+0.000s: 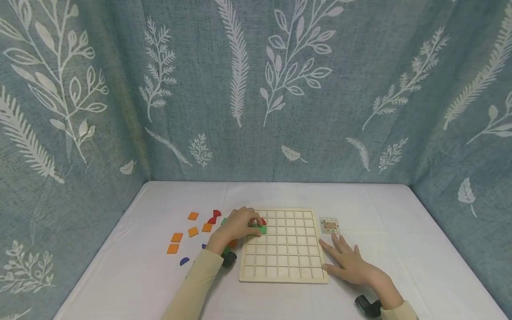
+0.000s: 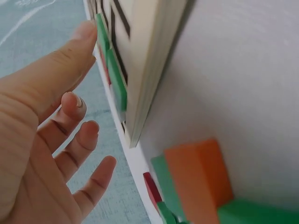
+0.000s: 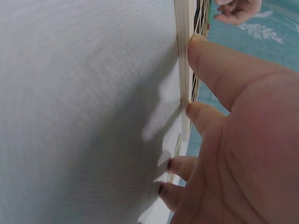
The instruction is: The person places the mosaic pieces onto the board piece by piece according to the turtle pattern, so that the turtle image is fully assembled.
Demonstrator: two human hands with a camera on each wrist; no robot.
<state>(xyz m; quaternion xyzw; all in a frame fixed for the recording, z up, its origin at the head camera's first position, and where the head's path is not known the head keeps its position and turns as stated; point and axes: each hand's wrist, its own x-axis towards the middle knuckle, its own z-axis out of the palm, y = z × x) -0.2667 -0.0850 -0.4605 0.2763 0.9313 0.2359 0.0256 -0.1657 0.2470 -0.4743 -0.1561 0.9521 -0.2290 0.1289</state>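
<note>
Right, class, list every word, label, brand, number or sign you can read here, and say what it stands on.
None can be read in any view.
Card: printed picture; any lettering is too small to read.
Board: grid lines, no lettering visible.
Curtain: leaf patterns, no lettering visible.

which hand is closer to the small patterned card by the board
Right. The right hand is just on the near side of the small patterned card; the left hand is across the grid board, at its far left corner.
</note>
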